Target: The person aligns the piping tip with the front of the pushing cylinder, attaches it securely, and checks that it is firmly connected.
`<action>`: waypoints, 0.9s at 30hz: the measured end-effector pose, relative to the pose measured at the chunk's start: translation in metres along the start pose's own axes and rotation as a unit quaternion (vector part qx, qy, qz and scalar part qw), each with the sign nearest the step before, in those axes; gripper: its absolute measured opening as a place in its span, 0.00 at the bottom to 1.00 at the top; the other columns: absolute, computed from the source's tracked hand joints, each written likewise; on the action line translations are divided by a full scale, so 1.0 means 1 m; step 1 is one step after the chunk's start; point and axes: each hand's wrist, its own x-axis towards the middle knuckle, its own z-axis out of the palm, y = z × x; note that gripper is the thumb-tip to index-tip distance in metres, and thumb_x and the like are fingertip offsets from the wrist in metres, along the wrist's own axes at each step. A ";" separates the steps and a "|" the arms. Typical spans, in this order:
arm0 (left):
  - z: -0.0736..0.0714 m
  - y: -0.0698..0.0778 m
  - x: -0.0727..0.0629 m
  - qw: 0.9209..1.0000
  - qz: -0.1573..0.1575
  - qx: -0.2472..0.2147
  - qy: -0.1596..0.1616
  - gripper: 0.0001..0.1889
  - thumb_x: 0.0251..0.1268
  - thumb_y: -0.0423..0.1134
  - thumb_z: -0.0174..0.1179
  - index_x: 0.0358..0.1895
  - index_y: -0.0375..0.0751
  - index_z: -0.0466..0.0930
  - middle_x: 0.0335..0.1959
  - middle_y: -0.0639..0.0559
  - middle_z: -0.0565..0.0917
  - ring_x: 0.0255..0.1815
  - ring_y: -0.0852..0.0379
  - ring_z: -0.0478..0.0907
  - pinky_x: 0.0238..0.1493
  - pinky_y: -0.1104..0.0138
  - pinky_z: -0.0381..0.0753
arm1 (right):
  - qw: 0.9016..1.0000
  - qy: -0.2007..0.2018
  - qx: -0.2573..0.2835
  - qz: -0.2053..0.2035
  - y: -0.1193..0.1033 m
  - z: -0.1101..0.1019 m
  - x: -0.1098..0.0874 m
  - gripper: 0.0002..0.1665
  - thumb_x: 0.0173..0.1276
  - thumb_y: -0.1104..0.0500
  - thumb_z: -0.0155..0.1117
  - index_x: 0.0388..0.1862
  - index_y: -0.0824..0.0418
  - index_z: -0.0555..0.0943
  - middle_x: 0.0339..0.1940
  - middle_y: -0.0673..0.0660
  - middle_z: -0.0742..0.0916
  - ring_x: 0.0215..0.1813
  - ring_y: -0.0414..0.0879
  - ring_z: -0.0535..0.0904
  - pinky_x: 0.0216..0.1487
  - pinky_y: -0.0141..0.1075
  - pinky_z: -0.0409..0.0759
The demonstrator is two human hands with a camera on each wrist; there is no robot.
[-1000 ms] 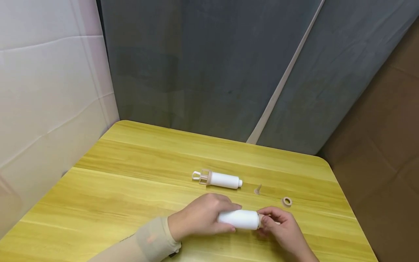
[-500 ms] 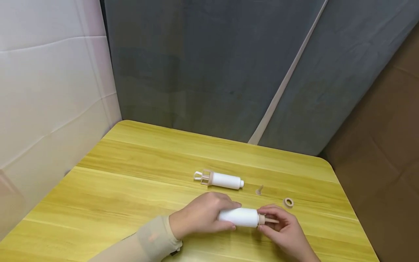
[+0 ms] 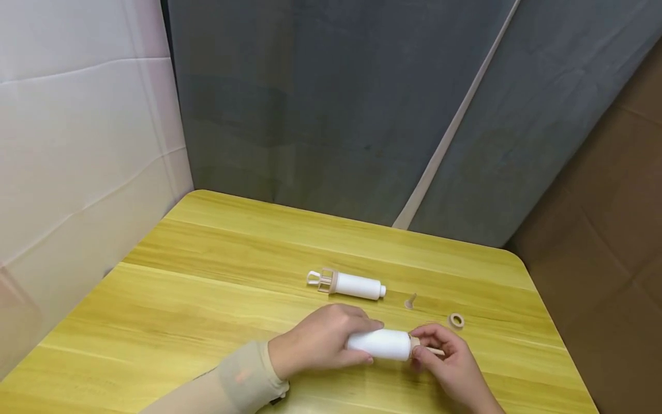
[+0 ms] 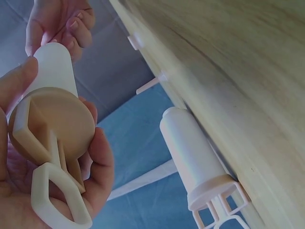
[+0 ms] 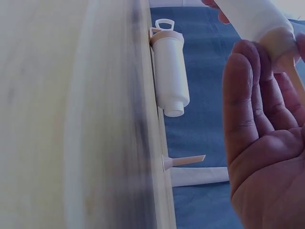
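Observation:
My left hand [image 3: 323, 339] grips the white barrel [image 3: 381, 344] of a syringe, held lying sideways over the table. Its white loop handle [image 4: 42, 193] and beige finger grip [image 4: 52, 117] show below that palm in the left wrist view. At the other end, my right hand [image 3: 450, 362] pinches the beige collar [image 3: 415, 343] with thumb and fingers. A slim beige nozzle [image 5: 295, 78] sticks out of the collar toward the right palm. A second white syringe [image 3: 358, 286] lies on the table beyond my hands, with no nozzle on its tip.
Behind the right hand, a loose beige nozzle [image 3: 410, 302] stands on its wide base and a beige ring [image 3: 457, 320] lies flat. The wood-look table [image 3: 217, 247] ends at a grey curtain [image 3: 331, 103], with a pale cloth wall at left and a brown one at right.
The right thumb and fingers pinched the collar, loosened half a second ago so the nozzle showed fully, and now pinch it again. The left hand keeps its grip with hardly any movement.

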 end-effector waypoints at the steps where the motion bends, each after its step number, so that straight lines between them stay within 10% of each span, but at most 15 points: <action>1: 0.000 0.000 0.000 1.000 0.000 0.001 0.001 0.26 0.64 0.48 0.78 0.63 0.42 0.88 0.52 0.53 0.90 0.51 0.65 0.84 0.54 0.73 0.81 | 1.000 -0.002 0.002 0.007 0.000 0.000 0.000 0.12 0.79 0.75 0.58 0.58 0.73 0.78 0.41 0.55 0.91 0.37 0.45 0.88 0.37 0.42 0.90; 7: 0.000 -0.002 0.000 1.000 -0.007 0.004 0.002 0.26 0.65 0.48 0.77 0.63 0.42 0.88 0.53 0.53 0.90 0.52 0.65 0.84 0.55 0.72 0.81 | 1.000 -0.001 -0.012 -0.002 0.000 0.001 0.000 0.25 0.73 0.77 0.65 0.67 0.73 0.74 0.59 0.55 0.86 0.54 0.46 0.87 0.47 0.42 0.89; 15: 0.000 -0.002 0.000 1.000 -0.014 -0.003 -0.001 0.26 0.64 0.47 0.78 0.63 0.42 0.88 0.53 0.53 0.90 0.52 0.65 0.84 0.54 0.73 0.81 | 0.994 0.020 -0.012 -0.111 0.004 0.003 -0.001 0.25 0.58 0.86 0.70 0.50 0.67 0.83 0.58 0.60 0.84 0.56 0.46 0.84 0.49 0.38 0.88; 27: 0.001 0.000 -0.001 1.000 0.011 -0.002 0.015 0.26 0.63 0.48 0.78 0.62 0.42 0.88 0.51 0.53 0.90 0.51 0.65 0.84 0.54 0.73 0.81 | 0.998 0.045 -0.023 -0.046 0.001 0.004 -0.004 0.19 0.66 0.81 0.68 0.51 0.65 0.85 0.49 0.57 0.88 0.49 0.44 0.88 0.42 0.43 0.90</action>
